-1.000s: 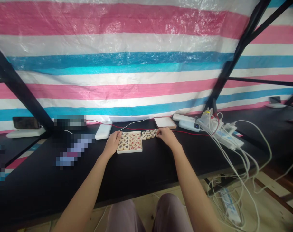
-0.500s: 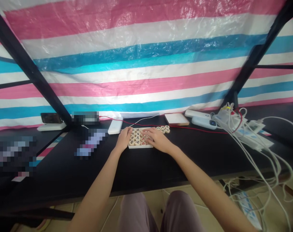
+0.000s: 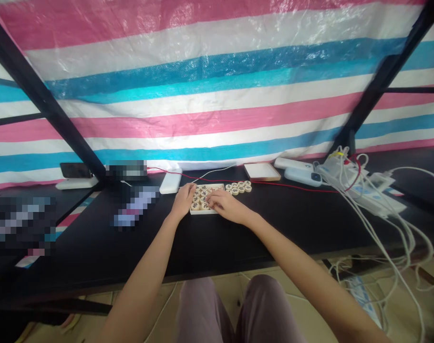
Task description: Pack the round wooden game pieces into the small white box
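Observation:
A shallow white box (image 3: pixel 199 212) of round wooden game pieces (image 3: pixel 201 193) lies on the black table (image 3: pixel 188 243). My left hand (image 3: pixel 183 201) rests curled against the box's left side, fingers on its edge. My right hand (image 3: pixel 224 206) lies over the box's right half, fingertips pressed down on the pieces inside. Whether it pinches one is hidden. Several loose pieces (image 3: pixel 238 186) sit in a row just right of the box.
Behind the box lie a white power bank (image 3: pixel 170 180), a flat white lid (image 3: pixel 262 171) and two more power banks (image 3: pixel 303 176). A tangle of white cables and a power strip (image 3: pixel 367 195) fills the right. A phone on a stand (image 3: pixel 76 174) sits far left. A striped tarp hangs behind.
My right hand left the loose row of pieces and came left over the box. The left hand kept its place at the box's left side. The camera turned a little.

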A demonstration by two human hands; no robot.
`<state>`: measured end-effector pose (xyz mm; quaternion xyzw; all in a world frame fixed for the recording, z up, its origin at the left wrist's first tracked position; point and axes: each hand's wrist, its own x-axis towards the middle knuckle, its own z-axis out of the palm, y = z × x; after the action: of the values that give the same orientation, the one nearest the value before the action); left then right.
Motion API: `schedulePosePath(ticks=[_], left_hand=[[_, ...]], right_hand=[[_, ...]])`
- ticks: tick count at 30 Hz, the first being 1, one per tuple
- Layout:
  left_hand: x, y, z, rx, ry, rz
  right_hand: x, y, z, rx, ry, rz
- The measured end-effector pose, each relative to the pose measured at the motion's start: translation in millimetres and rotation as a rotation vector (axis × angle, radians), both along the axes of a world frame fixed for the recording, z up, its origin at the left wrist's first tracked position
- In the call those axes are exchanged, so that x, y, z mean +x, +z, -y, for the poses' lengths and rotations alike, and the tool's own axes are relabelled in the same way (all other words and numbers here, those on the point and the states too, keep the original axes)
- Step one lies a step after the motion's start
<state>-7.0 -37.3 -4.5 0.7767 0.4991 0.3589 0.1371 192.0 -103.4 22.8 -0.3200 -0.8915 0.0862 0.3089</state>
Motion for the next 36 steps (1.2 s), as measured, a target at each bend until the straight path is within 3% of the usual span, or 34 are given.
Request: schedulePosePath(ticks=[9, 17, 25, 36], left_hand=[[1.2, 1.4, 2.1, -0.004, 0.007, -0.007], [1.5, -1.0, 1.7, -0.017, 0.024, -0.015], [0.4, -1.3, 2.4, -0.001, 0.015, -0.007], [0.0, -1.5, 2.4, -0.012, 0.008, -0.005]], right_hand=[[-1.3, 1.5, 5.8, 0.066, -0.09, 0.073], [-5.1, -1.3, 2.8, 0.017, -0.053, 0.072], [-11.4, -1.7, 8.2, -0.005, -0.153, 0.119], [-15.6, -3.1, 3.6, -0.131, -0.063, -0.165]])
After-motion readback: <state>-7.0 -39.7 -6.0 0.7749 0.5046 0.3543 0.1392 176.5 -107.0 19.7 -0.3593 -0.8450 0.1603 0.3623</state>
